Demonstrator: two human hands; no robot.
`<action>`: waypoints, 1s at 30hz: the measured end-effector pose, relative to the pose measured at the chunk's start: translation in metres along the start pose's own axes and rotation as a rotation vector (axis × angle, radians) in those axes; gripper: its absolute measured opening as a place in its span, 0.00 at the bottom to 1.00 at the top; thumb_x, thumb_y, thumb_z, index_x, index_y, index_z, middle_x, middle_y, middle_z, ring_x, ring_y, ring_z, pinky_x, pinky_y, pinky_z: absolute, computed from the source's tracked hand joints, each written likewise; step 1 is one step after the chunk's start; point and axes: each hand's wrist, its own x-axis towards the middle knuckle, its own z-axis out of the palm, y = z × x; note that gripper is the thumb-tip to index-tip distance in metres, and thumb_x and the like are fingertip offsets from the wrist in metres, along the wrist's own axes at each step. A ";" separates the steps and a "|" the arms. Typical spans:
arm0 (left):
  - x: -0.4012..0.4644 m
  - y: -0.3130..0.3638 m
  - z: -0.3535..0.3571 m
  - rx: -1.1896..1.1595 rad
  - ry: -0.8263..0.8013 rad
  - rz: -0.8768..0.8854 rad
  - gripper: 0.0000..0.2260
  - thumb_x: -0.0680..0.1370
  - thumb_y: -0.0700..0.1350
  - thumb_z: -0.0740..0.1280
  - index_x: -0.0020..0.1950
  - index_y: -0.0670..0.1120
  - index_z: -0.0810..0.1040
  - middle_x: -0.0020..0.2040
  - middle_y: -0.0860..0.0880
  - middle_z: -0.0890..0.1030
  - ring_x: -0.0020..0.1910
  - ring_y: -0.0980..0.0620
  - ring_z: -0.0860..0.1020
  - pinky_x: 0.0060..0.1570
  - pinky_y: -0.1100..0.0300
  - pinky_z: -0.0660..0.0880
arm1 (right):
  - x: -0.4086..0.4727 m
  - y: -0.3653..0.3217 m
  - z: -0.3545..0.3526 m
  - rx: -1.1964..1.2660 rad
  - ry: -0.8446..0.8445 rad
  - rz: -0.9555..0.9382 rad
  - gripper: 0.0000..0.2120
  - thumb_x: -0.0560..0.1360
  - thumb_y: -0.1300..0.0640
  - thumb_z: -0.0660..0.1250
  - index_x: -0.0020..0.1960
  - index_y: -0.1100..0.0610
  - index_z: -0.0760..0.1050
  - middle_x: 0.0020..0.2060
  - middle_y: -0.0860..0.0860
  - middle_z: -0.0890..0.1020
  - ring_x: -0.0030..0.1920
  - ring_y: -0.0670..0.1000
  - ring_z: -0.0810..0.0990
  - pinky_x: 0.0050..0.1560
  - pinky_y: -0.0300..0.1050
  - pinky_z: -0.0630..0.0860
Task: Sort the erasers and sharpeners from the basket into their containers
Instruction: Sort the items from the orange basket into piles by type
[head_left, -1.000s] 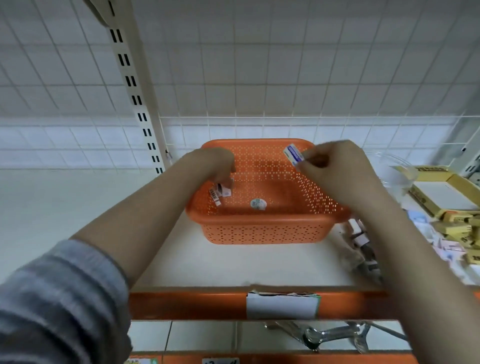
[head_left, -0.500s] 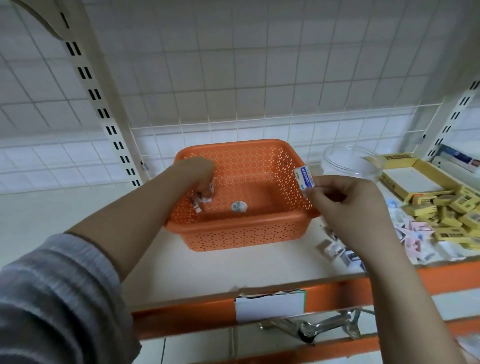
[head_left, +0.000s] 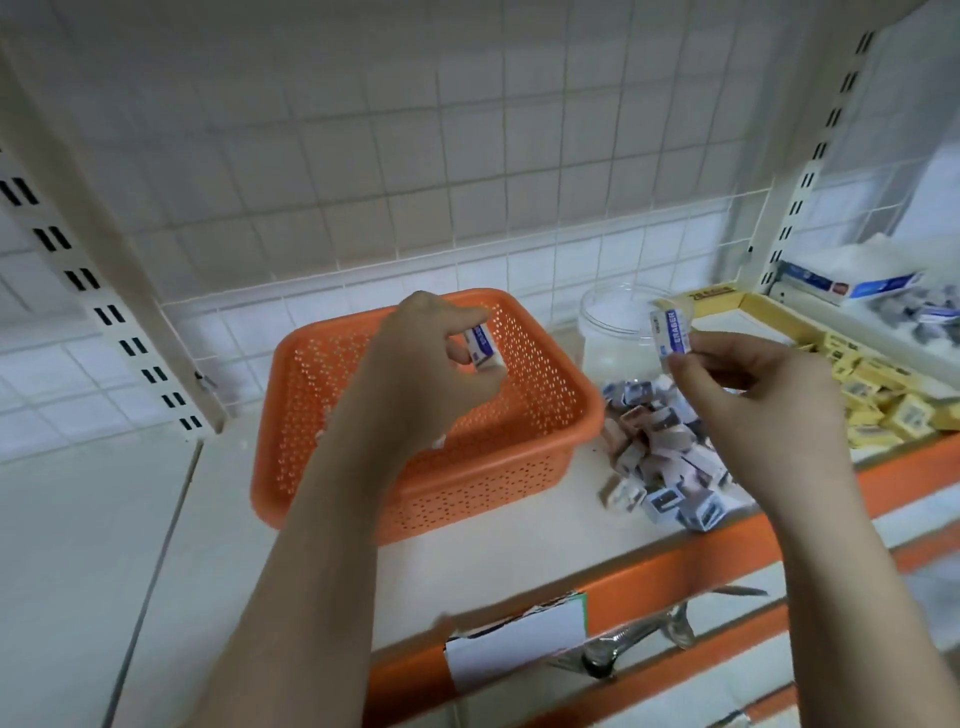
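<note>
The left hand (head_left: 415, 358) holds a blue-and-white eraser (head_left: 482, 349) pinched in its grip above the orange basket (head_left: 540, 415); half a second earlier this hand was down inside the basket among the small items at its left wall. The right hand (head_left: 753, 395) pinches a second eraser (head_left: 670, 331), label facing the camera, now raised in front of the clear plastic jar (head_left: 613, 322) rather than at the basket's right rim. The perforated basket sits on a cream shelf (head_left: 156, 519) with an orange front edge (head_left: 675, 577) bearing a white paper label (head_left: 514, 644); what remains in the basket is mostly hidden behind the left forearm. Just right of the basket lies a loose heap of small boxed sharpeners (head_left: 670, 462) on the shelf. Behind the heap stands the jar, its contents unclear. Farther right, a yellow cardboard box (head_left: 748, 306) and a scatter of small yellow packets (head_left: 883, 395). A white wire grid (head_left: 415, 156) backs the shelf, with slotted uprights (head_left: 104, 291) either side.
</note>
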 end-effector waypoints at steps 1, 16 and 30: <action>0.002 0.007 0.007 -0.019 -0.009 0.010 0.22 0.70 0.45 0.73 0.63 0.47 0.77 0.52 0.50 0.74 0.44 0.57 0.78 0.50 0.63 0.77 | 0.003 0.006 -0.007 -0.011 0.011 0.007 0.03 0.73 0.57 0.70 0.45 0.51 0.80 0.35 0.43 0.81 0.37 0.38 0.79 0.39 0.31 0.71; 0.050 0.168 0.194 -0.071 -0.015 0.114 0.27 0.68 0.56 0.71 0.64 0.47 0.76 0.51 0.50 0.77 0.43 0.59 0.75 0.48 0.62 0.75 | 0.115 0.169 -0.192 -0.061 0.207 0.045 0.07 0.72 0.58 0.68 0.49 0.58 0.81 0.35 0.50 0.81 0.34 0.43 0.76 0.42 0.39 0.69; 0.130 0.295 0.341 -0.166 -0.180 -0.135 0.25 0.71 0.44 0.73 0.67 0.49 0.72 0.57 0.53 0.70 0.43 0.58 0.76 0.43 0.67 0.72 | 0.275 0.311 -0.293 -0.292 0.041 0.184 0.09 0.73 0.58 0.68 0.49 0.61 0.82 0.40 0.56 0.84 0.43 0.56 0.80 0.39 0.39 0.66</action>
